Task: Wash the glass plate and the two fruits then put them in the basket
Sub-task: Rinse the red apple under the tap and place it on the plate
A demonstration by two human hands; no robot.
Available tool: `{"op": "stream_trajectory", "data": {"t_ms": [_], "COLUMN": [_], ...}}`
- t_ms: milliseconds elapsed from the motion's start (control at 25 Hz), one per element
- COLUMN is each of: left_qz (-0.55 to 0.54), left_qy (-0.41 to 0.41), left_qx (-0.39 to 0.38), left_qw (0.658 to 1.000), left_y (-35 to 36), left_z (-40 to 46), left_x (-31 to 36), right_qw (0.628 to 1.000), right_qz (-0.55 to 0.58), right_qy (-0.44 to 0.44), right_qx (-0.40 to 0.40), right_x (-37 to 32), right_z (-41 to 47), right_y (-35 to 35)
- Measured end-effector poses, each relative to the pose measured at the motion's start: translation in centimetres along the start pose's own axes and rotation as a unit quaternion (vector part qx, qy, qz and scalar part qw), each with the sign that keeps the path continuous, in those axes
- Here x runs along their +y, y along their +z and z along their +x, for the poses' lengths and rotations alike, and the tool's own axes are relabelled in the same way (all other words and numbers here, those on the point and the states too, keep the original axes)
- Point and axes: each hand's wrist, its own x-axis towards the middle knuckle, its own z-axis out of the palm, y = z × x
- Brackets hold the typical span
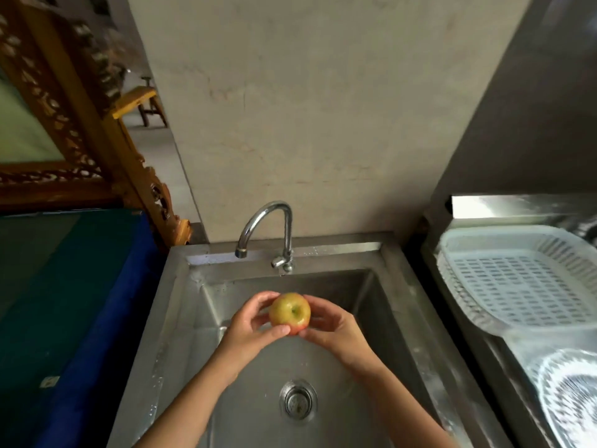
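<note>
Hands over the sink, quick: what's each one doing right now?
Left hand: holding the round yellow-red apple, fingers curled round its left side.
Right hand: holding the same apple, gripping its right side.

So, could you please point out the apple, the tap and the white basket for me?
apple (290, 313): head view, on its top face beside the stem dimple.
tap (274, 208): head view, on the top of the curved spout.
white basket (517, 279): head view, on its slotted floor.

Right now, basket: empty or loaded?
Empty as far as visible: the white basket shows only bare slats; both hands hold the apple over the sink.
</note>
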Motion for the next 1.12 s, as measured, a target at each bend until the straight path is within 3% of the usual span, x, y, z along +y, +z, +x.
{"op": "stream_trajectory", "data": {"t_ms": [280,480,720,920,1120], "left_qz": [0.066,0.090,0.086,0.112,0.168], "left_qy": [0.018,0.056,0.017,-0.019,-0.036], "left_qx": [-0.137,-0.231,-0.338,-0.383,-0.385], "left_qw": [0.988,0.967,0.937,0.917,0.907], "left_y": [5.5,16.8,34.0,44.8,49.2], "left_z": [-0.7,-1.2,-1.4,0.3,1.8], "left_x": [3.7,4.9,2.9,-0.3,-3.2], "right_qw": [0.994,0.973,0.940,0.924,0.924], "right_qz": [-0.013,-0.037,-0.060,-0.053,-0.037], "right_qy": [-0.020,-0.014,0.016,0.032,0.040], "right_qx": [0.108,0.228,0.335,0.376,0.380], "right_x": [-2.5,-3.1,-0.8,2.4,5.8], "right_z": [-7.5,-15.5,-24.3,-26.8,-26.5], "right_y": [-3.9,-12.2,-24.8,-34.0,-38.0]}}
